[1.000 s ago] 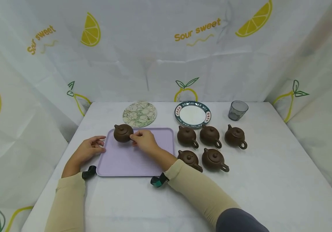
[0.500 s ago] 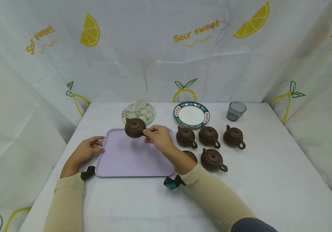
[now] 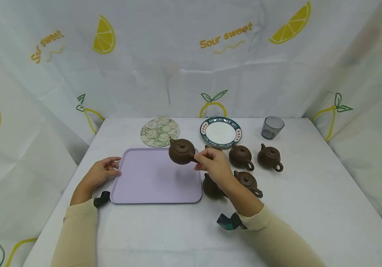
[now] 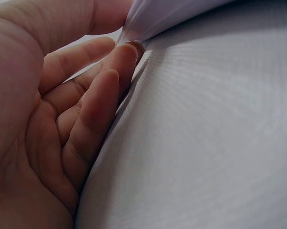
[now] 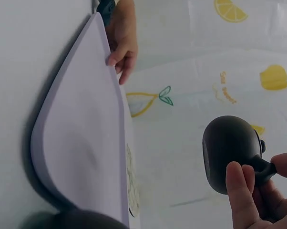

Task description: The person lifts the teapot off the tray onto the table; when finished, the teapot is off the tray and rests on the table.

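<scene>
My right hand (image 3: 218, 167) pinches the handle of a brown teapot (image 3: 181, 151) and holds it above the right part of the lilac tray (image 3: 137, 181). In the right wrist view the teapot (image 5: 229, 148) hangs off the tray, with thumb and fingers on its handle. At the tray's left edge, my left hand (image 3: 99, 176) holds the rim between thumb and fingers. The left wrist view shows the thumb and fingertips of this hand (image 4: 62, 109) at the tray's edge (image 4: 158, 19).
Several similar teapots (image 3: 241, 155) stand right of the tray, some partly hidden by my right hand and arm. Behind are a round patterned mat (image 3: 159, 131), a green-rimmed plate (image 3: 221, 132) and a grey glass (image 3: 272, 128). A printed curtain (image 3: 164, 55) borders the white table (image 3: 311, 193).
My right hand has lifted the teapot from the tray's back left area and carried it rightward to above its right side. The left hand and tray have stayed put.
</scene>
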The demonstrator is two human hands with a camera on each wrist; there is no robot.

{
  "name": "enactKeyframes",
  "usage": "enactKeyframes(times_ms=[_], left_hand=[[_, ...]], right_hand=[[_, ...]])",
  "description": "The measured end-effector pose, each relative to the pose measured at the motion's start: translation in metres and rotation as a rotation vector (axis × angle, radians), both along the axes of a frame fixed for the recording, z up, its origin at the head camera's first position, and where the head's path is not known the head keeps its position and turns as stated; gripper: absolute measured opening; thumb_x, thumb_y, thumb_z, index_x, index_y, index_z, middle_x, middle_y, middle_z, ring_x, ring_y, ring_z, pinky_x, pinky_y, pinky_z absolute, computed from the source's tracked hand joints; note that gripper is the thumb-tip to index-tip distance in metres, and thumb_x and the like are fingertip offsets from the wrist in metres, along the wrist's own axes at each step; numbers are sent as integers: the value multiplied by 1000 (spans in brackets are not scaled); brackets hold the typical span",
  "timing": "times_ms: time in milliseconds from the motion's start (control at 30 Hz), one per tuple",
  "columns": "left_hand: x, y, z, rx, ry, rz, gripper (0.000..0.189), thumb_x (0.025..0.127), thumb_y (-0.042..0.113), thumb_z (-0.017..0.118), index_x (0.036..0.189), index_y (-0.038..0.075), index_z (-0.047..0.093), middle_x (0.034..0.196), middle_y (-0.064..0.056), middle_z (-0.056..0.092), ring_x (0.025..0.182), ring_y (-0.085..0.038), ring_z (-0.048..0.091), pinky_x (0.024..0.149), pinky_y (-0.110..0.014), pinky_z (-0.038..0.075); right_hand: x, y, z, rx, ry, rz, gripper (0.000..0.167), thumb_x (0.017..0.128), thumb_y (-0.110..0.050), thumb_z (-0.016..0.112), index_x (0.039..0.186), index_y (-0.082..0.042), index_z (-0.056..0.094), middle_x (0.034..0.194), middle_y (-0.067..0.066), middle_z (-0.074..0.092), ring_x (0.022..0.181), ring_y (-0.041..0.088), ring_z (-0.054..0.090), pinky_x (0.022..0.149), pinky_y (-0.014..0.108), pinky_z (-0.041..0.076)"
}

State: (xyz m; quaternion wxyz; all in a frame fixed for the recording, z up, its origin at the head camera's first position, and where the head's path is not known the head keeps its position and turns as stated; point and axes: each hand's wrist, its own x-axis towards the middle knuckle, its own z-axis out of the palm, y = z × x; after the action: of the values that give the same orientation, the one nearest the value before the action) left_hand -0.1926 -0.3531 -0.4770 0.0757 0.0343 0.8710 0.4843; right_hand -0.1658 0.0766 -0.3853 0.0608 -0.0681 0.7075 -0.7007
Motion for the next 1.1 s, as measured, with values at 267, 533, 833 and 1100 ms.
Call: enactKeyframes(times_ms=[267, 533, 833, 1100], left_hand=[[11, 13, 22, -17, -12, -1, 60, 83, -1, 72, 136, -11, 46, 109, -22, 58, 79, -7, 57, 69, -18, 46], [10, 12, 21, -12, -16, -3, 60, 83, -1, 72, 137, -9, 46, 109, -22, 58, 80, -7, 57, 70, -18, 46], [4, 5, 10, -3, -19, -2, 63, 83, 1, 73, 139, -7, 46, 112, -22, 57, 81, -7, 56, 70, -18, 46], [1, 1, -1, 3, 5, -1, 62, 82, 4, 75, 137, -6, 48, 109, -19, 58, 82, -8, 58, 70, -19, 46]], right_hand=[[10, 49, 8, 54, 31, -43, 23, 96, -9, 60, 99, 13, 60, 103, 27, 57, 78, 24, 65, 75, 35, 56], [19, 97, 4, 86, 96, -99, 23, 97, -5, 57, 98, 17, 58, 94, 21, 56, 73, 18, 65, 73, 33, 56], [35, 158, -2, 182, 206, -175, 22, 98, -1, 53, 96, 20, 56, 87, 12, 55, 71, 14, 67, 68, 27, 55], [50, 196, -13, 278, 135, -233, 22, 98, -4, 55, 94, 18, 57, 89, 5, 58, 71, 13, 69, 68, 25, 55]])
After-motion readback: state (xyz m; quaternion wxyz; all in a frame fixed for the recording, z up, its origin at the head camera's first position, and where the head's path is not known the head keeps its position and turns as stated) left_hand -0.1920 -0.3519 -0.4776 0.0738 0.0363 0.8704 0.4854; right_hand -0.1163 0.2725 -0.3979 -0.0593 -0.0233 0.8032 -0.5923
